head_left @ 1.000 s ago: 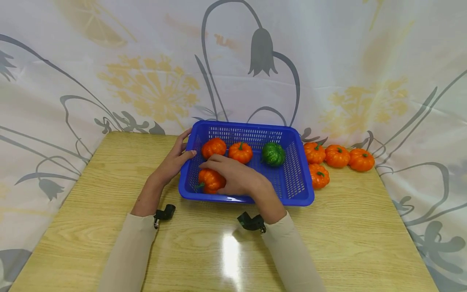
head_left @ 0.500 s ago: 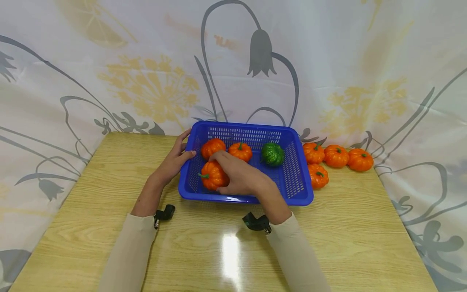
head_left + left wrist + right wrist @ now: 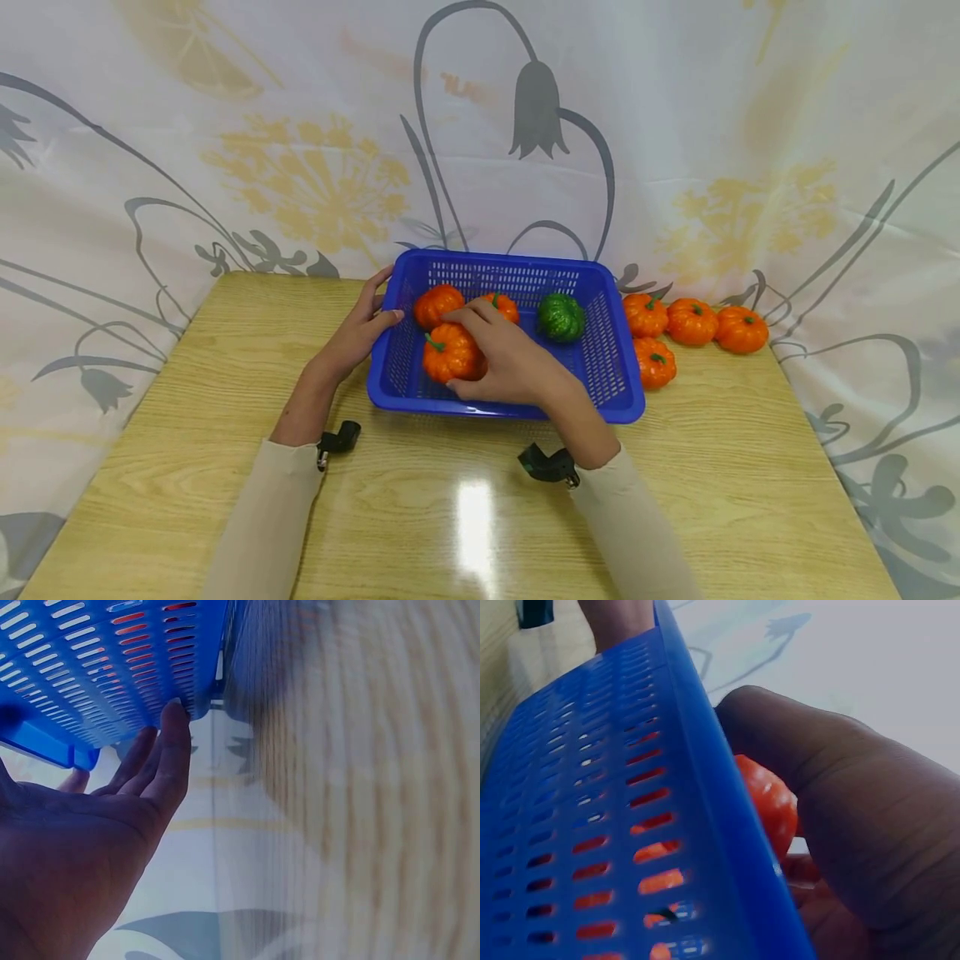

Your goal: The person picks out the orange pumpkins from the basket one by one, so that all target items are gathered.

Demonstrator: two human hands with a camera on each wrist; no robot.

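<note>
A blue plastic basket point(image 3: 506, 411) with slotted walls stands on the wooden table. My left hand point(image 3: 351, 337) holds its left side, thumb over the rim, the other fingers against the outer wall, as the left wrist view shows from below. Inside the basket my right hand point(image 3: 510, 358) grips an orange pumpkin point(image 3: 452, 354) from its right side, green stem toward the left. Behind it lie a second orange pumpkin point(image 3: 438, 305) and a third pumpkin point(image 3: 504, 307), partly hidden by my right fingers. A green pumpkin point(image 3: 561, 317) sits farther right in the basket.
Several more orange pumpkins point(image 3: 692, 322) lie on the table point(image 3: 420, 517) just right of the basket, close together. A patterned cloth point(image 3: 315, 108) hangs behind the table's back edge. Each wrist wears a small black camera point(image 3: 551, 464).
The gripped pumpkin has moved right and slightly back inside the basket with my right hand, its stem turning upward. My left hand and the basket have stayed nearly in place.
</note>
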